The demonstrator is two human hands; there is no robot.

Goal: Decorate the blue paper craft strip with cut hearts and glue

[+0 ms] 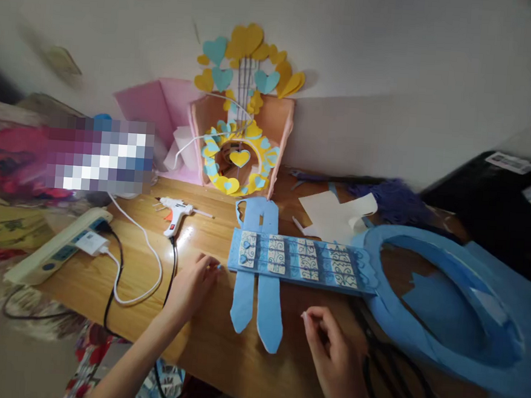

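A dark-blue foam band (297,262) with patterned white squares lies across two light-blue foam strips (259,283) on the wooden table (219,347). My left hand (193,282) rests on the table at the band's left end, its fingers curled together, with a small blue speck at the fingertips. My right hand (328,349) is just in front of the band's middle. Its fingers are bent in a pinch, and a tiny pale bit shows at the tip. I cannot make out what either hand holds.
A white glue gun (176,211) lies behind my left hand, its cord running to a power strip (57,248). A large blue foam ring (445,296) and black scissors (394,372) sit at the right. A heart-covered paper craft (239,155) and white paper (337,219) are at the back.
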